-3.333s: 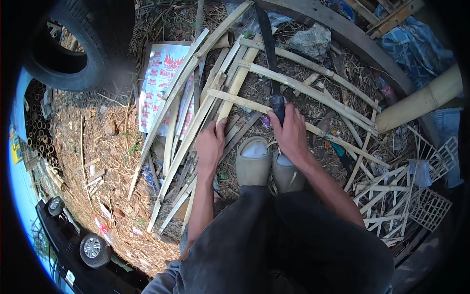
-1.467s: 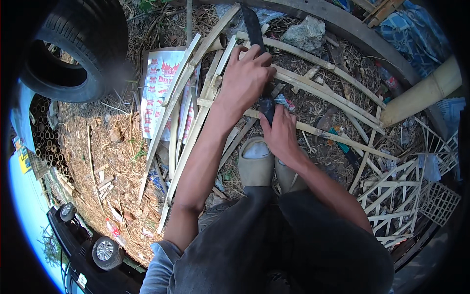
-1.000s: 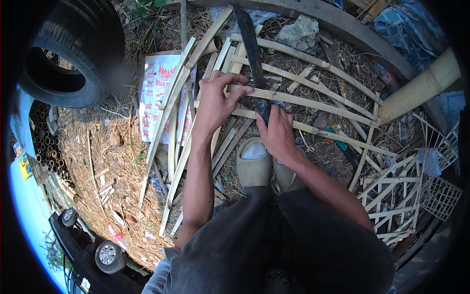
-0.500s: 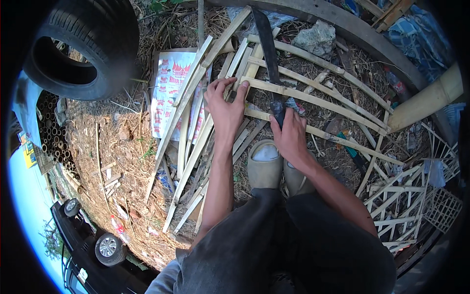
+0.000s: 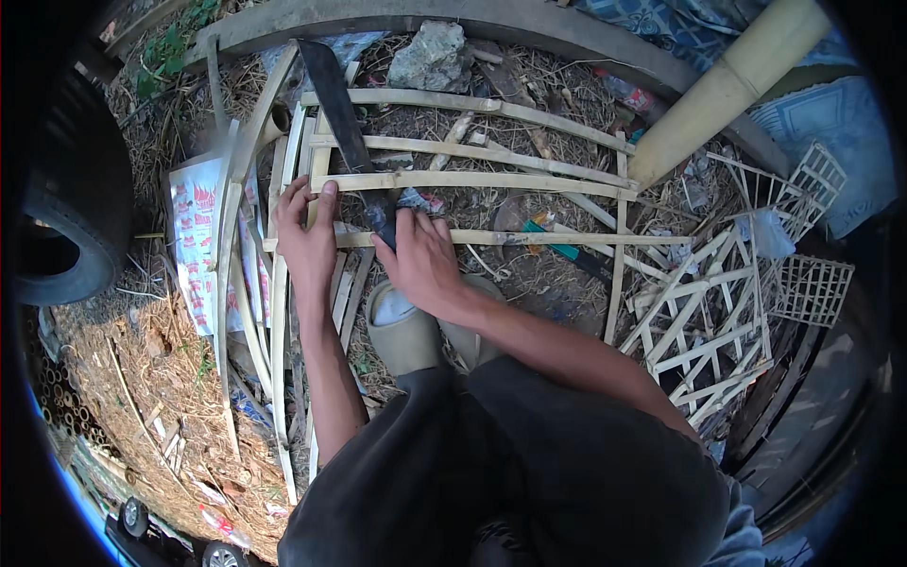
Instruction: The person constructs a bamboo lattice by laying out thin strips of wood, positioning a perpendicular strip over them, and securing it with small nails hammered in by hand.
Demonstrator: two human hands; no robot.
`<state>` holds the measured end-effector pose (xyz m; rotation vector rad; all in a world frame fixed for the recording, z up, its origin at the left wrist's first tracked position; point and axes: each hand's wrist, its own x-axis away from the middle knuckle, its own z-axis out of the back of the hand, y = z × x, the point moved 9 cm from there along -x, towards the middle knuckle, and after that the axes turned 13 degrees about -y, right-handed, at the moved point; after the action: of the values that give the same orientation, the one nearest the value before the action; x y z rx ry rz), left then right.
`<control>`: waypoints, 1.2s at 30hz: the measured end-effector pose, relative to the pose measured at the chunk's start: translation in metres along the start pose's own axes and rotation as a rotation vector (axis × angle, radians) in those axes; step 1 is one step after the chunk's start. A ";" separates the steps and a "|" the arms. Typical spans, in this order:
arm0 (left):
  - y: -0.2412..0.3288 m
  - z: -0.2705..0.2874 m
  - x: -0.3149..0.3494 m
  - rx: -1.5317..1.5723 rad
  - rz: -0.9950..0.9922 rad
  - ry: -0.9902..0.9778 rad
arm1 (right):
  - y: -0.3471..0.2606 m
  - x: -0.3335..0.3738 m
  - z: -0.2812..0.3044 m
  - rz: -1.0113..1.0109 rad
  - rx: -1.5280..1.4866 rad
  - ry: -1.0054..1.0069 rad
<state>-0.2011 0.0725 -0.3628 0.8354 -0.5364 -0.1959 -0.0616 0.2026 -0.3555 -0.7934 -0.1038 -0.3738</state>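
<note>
Bamboo strip (image 5: pixel 529 182) runs rightward from the left fingers (image 5: pixel 326 206), which touch its end, pinch unclear; right fingers (image 5: pixel 406 230) grasp the machete (image 5: pixel 343 118). Too light a touch might let it skew.

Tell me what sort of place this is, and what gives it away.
Probably an outdoor yard, perhaps an informal bamboo-working spot: straw-littered ground, bamboo strips laid out beside a thick bamboo pole, and a large tyre at the left edge.
</note>
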 end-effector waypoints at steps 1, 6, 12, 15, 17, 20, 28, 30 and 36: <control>0.000 -0.001 -0.004 0.177 -0.016 -0.055 | -0.001 0.000 0.003 0.003 -0.006 0.007; 0.000 -0.001 -0.013 0.361 0.046 -0.089 | 0.002 -0.001 0.002 -0.020 -0.041 -0.047; 0.006 0.014 -0.013 0.377 0.131 -0.141 | -0.008 -0.002 0.002 0.000 0.005 -0.021; 0.005 0.014 -0.008 0.408 0.128 -0.139 | -0.005 -0.002 -0.005 -0.001 -0.034 -0.066; -0.001 0.010 -0.012 0.366 0.130 -0.142 | -0.001 -0.002 -0.005 -0.003 -0.031 -0.088; 0.003 0.007 -0.008 0.267 0.091 -0.098 | 0.002 -0.002 0.005 -0.018 -0.011 -0.059; -0.009 0.013 -0.006 0.230 0.084 -0.050 | -0.006 -0.003 0.001 0.005 0.003 -0.042; -0.007 0.014 -0.005 0.227 0.090 -0.047 | -0.005 -0.003 0.000 -0.011 -0.002 -0.059; -0.002 0.012 -0.009 0.226 0.067 -0.106 | -0.004 -0.001 0.001 0.030 0.005 -0.033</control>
<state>-0.2153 0.0661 -0.3612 1.0291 -0.6935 -0.1195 -0.0638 0.2007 -0.3519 -0.7956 -0.1232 -0.3321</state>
